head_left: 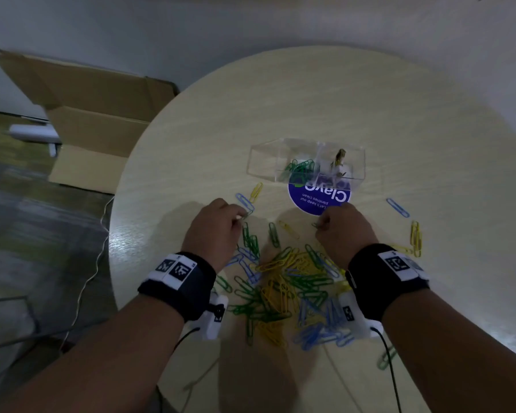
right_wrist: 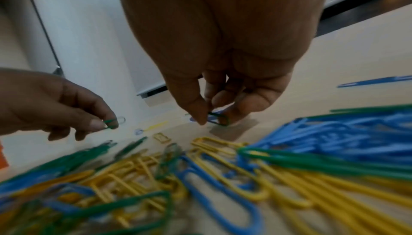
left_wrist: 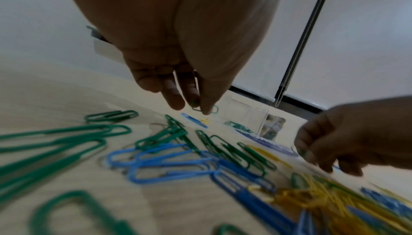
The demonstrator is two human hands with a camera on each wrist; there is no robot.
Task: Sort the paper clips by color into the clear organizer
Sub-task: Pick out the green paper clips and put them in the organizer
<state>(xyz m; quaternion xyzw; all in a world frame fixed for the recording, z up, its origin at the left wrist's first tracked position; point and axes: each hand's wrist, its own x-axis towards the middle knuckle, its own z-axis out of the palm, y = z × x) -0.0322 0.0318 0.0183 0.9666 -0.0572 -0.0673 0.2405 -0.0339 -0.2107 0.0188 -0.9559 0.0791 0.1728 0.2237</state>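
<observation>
Our left hand point(left_wrist: 178, 73) pinches a green clip point(left_wrist: 206, 109) between thumb and fingers point(left_wrist: 176, 97); our right hand point(right_wrist: 223, 83) pinches another green clip point(right_wrist: 219, 119) the same way. These are light, stiff, slick wire loops, best nipped across the flat. The wrist views show both pinches; the head view alone shows the clear organizer point(head_left: 306, 162) at upper centre, greens in its middle compartment, and the mixed pile point(head_left: 292, 290) on the worktop point(head_left: 429, 144) below.

Head camera high above, looking forward and down on the round desk point(head_left: 310, 99), each wrist camera low and very near the clips, somewhat blurred, facing forward past its fingers, all sharing the clip pile point(head_left: 286, 290).
</observation>
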